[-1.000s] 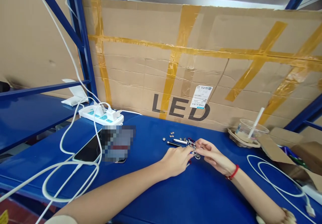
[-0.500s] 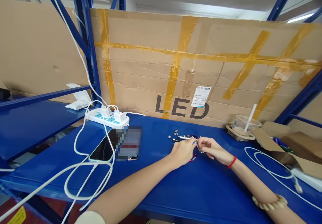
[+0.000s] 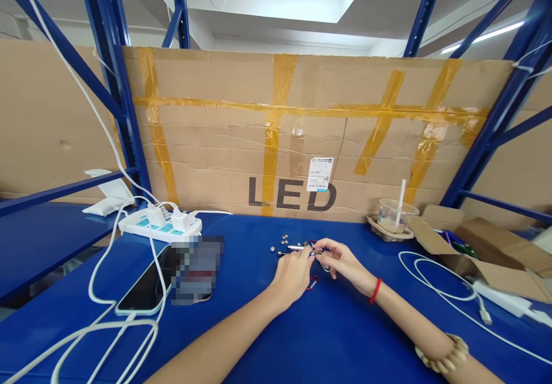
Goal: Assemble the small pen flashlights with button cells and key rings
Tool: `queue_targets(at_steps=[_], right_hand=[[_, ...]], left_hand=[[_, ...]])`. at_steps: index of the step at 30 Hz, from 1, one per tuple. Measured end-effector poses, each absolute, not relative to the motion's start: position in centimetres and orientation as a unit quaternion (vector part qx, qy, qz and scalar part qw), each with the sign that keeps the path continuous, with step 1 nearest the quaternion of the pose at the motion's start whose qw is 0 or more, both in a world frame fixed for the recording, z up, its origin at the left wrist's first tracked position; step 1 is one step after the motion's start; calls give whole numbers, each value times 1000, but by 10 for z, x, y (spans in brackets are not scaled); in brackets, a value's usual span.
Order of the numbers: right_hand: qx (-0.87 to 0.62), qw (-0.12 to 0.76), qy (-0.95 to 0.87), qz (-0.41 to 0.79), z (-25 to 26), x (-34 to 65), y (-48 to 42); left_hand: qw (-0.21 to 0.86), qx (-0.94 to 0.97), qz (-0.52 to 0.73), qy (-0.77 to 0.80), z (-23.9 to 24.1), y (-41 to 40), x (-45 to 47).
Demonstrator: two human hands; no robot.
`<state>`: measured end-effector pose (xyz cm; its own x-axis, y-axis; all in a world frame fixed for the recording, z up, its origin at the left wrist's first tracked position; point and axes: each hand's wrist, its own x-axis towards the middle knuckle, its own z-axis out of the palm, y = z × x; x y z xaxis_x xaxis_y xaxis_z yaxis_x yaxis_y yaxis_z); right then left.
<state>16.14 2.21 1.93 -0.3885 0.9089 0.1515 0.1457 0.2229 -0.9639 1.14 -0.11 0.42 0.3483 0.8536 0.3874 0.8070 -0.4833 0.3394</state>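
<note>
My left hand (image 3: 290,275) is closed, its fingertips pinched around something small and shiny that I cannot make out. My right hand (image 3: 344,262), with a red band at the wrist, meets it from the right with thumb and fingers pinched together. Below the right fingertips a thin metal loop (image 3: 325,267) shows in part. A silver rod (image 3: 295,248) lies just behind my left hand, with a dark thin rod (image 3: 283,253) beside it. Several small silver discs (image 3: 284,240) are scattered farther back. On the table under the hands lies a red carabiner (image 3: 313,283).
Two phones, one of them black-screened (image 3: 144,286), lie at left among white cables near a power strip (image 3: 161,227). A plastic cup with a straw (image 3: 394,211), an open cardboard box (image 3: 495,269) and a white cable (image 3: 448,298) occupy the right. Cardboard (image 3: 215,142) stands behind.
The camera has tilted up and turned, so the scene sits farther left and lower. Both hands stay together, their fingertips shifted only slightly.
</note>
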Motion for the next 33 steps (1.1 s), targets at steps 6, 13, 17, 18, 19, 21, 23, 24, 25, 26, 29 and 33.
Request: queue_targets(at_steps=[6,13,17,18,19,21,23,24,25,26,29,33], right_hand=[[-387,399,-681,476,15,155,16],[-406,454,-641,467,11,155,18],[-408,460,-633,470,12,152,18],[-411,462,-632,467,12,152,18],[-415,467,-629,463,11,151,18],[-423,476,-620,459,11,151,19],[-427,484,-608,462,11,152,19],[-427,486,-604,466,11,153,19],[-428,486,-599,471,11,153,19],[-428,483,-596,477,11,154,20],[-423,476,-587,499,10,157,22],[-410,463,-581,528,7,159,26]], left_hand=[[29,834,240,497,1,0,13],[9,811,262,522,2,-2,12],[9,796,266,544,4,-4,11],[9,794,267,546,5,-5,11],[9,792,270,548,5,-5,11],[10,790,272,549,6,-5,11],[11,792,269,547,7,-5,12],[11,795,265,546,7,-5,13],[10,797,261,544,7,-5,13],[8,801,257,541,6,-4,13],[9,813,252,525,6,-4,13],[27,816,252,520,8,-5,11]])
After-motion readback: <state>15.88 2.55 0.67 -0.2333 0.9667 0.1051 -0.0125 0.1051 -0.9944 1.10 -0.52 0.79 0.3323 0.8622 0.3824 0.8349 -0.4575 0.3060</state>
